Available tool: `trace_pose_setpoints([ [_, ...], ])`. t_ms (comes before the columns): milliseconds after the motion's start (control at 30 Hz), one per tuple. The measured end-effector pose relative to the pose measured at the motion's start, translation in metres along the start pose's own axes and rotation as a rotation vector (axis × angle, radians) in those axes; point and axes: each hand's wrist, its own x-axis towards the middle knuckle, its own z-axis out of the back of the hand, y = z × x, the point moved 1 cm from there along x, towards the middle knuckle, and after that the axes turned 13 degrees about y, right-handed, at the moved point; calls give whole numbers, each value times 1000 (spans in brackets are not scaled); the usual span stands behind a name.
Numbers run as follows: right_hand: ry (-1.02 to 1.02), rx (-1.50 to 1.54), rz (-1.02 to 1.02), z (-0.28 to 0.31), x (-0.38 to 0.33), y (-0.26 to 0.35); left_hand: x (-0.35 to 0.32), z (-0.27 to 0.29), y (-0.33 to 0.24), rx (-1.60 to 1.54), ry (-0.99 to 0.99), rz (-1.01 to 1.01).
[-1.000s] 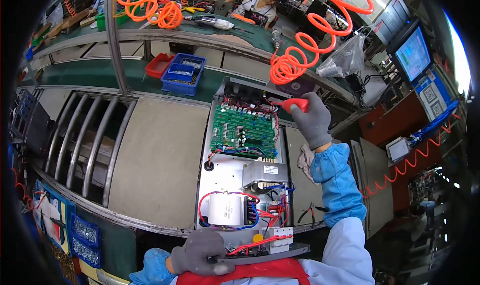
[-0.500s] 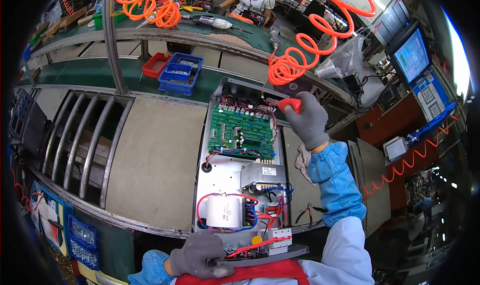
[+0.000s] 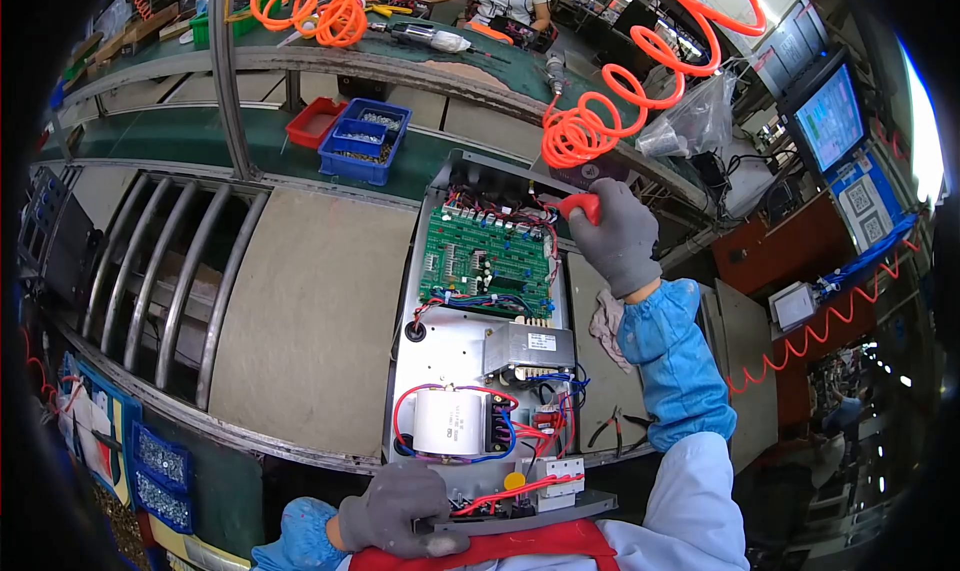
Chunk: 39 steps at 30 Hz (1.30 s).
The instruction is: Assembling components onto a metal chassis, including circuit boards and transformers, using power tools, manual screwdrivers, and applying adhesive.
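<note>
- Right hand [image 3: 622, 239] — gloved, closed around a red-handled tool [image 3: 578, 207] at the far right corner of the chassis [image 3: 440, 346], just beside the green board [image 3: 488, 264].
- Orange coiled hose [image 3: 590, 131] hangs just above that tool.
- Left hand [image 3: 395, 509] — gloved, fingers curled over the chassis's near edge, gripping it.
- White capacitor [image 3: 450, 421] sits between board and left hand.
- Blue bin [image 3: 362, 141] lies beyond, well apart.

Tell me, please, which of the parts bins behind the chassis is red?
The small red bin at the left; the two bins beside it are blue.
</note>
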Motion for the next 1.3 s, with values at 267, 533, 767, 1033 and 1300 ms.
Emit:
trace_pose_setpoints([
  [267, 28, -10, 32, -3, 5, -2, 1, -1, 2, -4, -28, -39],
  [533, 76, -62, 112, 22, 6, 9, 2, -1, 6, -20, -53, -63],
  [767, 121, 48, 87, 12, -4, 16, 0, -1, 7, -55, -29, -56],
  [1033, 206, -96, 71, -25, 3, 3, 4, 2, 8, -68, -5, -80],
  [1300, 242, -18, -3, -42, 7, -10, 4, 4, 9, -36, 5, -99],
])
